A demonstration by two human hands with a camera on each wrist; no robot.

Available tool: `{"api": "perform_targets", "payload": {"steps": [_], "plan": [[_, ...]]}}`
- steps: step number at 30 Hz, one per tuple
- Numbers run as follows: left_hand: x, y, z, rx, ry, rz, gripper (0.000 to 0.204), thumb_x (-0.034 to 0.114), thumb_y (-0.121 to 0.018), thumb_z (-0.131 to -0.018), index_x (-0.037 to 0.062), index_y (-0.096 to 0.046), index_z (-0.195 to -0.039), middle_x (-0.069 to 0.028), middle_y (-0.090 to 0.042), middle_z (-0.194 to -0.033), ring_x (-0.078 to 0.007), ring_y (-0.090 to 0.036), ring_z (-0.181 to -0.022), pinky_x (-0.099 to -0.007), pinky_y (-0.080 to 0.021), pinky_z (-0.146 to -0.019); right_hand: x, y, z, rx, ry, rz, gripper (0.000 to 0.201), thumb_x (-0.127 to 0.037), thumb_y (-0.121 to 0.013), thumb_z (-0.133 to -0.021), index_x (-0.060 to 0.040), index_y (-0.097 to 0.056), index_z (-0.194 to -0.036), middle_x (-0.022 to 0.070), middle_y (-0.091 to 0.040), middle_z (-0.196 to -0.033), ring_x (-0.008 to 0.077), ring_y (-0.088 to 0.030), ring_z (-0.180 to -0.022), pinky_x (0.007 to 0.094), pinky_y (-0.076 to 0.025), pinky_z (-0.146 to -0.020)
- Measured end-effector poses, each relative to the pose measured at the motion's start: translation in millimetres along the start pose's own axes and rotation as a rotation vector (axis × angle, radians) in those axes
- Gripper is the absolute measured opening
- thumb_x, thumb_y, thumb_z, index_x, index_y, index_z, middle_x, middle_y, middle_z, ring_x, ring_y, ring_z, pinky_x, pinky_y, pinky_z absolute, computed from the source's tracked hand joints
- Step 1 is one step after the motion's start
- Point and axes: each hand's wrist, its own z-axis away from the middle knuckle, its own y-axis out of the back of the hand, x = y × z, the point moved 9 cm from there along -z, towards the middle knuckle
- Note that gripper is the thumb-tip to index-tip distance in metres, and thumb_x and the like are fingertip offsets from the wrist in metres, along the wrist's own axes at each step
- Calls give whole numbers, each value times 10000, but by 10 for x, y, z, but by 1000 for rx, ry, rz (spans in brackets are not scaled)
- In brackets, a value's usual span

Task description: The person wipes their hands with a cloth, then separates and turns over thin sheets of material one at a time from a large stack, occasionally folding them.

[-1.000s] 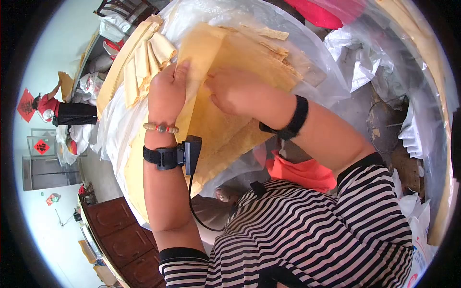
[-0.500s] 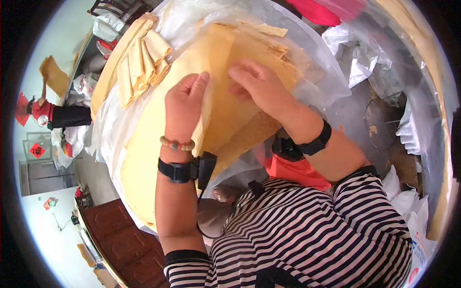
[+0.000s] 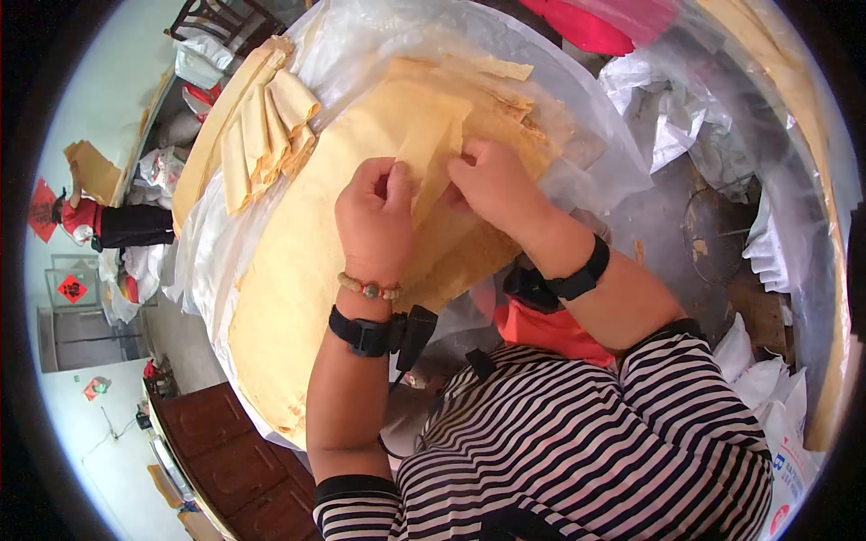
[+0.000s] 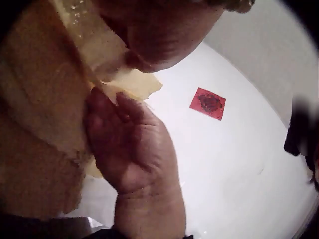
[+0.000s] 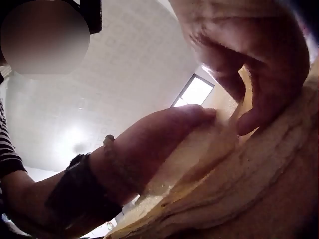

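- Head view: left hand (image 3: 373,215), beaded bracelet (image 3: 369,287) at its wrist, thumb and curled fingers clamped on a thin yellow sheet (image 3: 431,149).
- Head view: right hand (image 3: 498,191), black strap (image 3: 582,270) at its wrist, fingers curled and closed on the same sheet, just beside the left.
- Head view: sheet located between the two hands, above a broad pile of yellow sheets (image 3: 298,261).
- Head view: folded strips (image 3: 269,135), several, side by side near the pile; clear plastic (image 3: 609,135) around it.
- Head view: second person (image 3: 99,223), red top, dark trousers, well apart, holding up a brown sheet (image 3: 92,171).
- Left wrist view: left hand at top, right hand below, fingertips at the sheet's edge; red square on the white wall.
- Right wrist view: sheet between right thumb and finger; left fingertips meet it; some edges blurred.
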Motion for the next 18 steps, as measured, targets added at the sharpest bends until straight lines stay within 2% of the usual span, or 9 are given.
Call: {"api": "perform_targets", "payload": {"steps": [2,5,8,11,14,15,17,18], "plan": [[235,-32,5,-3,-140,-204,141,188,-690,-936,49,-703,-947,-148,-728,-796,-334,-716,-721,-409,-562,-645,-25,2,-22,31,5,83,308,-220,-572,-987,63,-687,-949,133,-709,-718,229,-699,-592,351,-550,-552],[686,-132,45,23,-357,-505,205,241,-706,-931,66,-711,-1037,-157,-737,-849,-343,-729,-784,-429,-578,-690,-17,4,-39,59,-66,-25,335,-226,-550,-979,63,-694,-888,157,-712,-701,251,-703,-578,377,-559,-555],[511,-237,-150,-137,-243,-708,220,288,-689,-915,93,-730,-1007,-155,-732,-826,-380,-714,-766,-473,-575,-680,-81,70,-21,84,-97,59,313,-202,-560,-959,57,-704,-860,169,-727,-722,254,-716,-589,377,-572,-571],[607,-116,-256,-79,-242,-754,199,291,-682,-920,120,-756,-988,-165,-720,-797,-371,-719,-754,-468,-576,-674,38,128,-125,33,-149,142,310,-217,-578,-947,53,-719,-886,173,-731,-716,257,-731,-610,370,-582,-585],[651,175,-350,24,-205,-655,170,287,-682,-922,147,-773,-953,-158,-720,-783,-361,-724,-765,-461,-577,-683,61,153,-189,-39,-76,268,355,-272,-594,-937,46,-733,-865,168,-731,-710,254,-739,-626,379,-586,-608],[628,231,-361,44,-183,-623,168,286,-682,-922,149,-774,-948,-157,-721,-785,-360,-725,-766,-460,-577,-684,69,163,-158,-12,-92,207,371,-289,-598,-932,45,-736,-853,170,-730,-710,260,-739,-629,389,-585,-624],[644,162,-317,0,-236,-669,156,281,-674,-931,149,-756,-948,-137,-725,-786,-355,-720,-753,-459,-567,-661,45,169,-79,41,-123,87,402,-324,-606,-921,44,-742,-829,175,-728,-710,272,-738,-636,410,-583,-655],[669,62,-258,-40,-276,-698,150,277,-671,-934,148,-747,-943,-134,-723,-779,-354,-718,-745,-460,-562,-651,7,188,-90,58,-116,162,410,-339,-616,-915,41,-745,-833,188,-728,-724,295,-740,-659,420,-582,-671]]}}
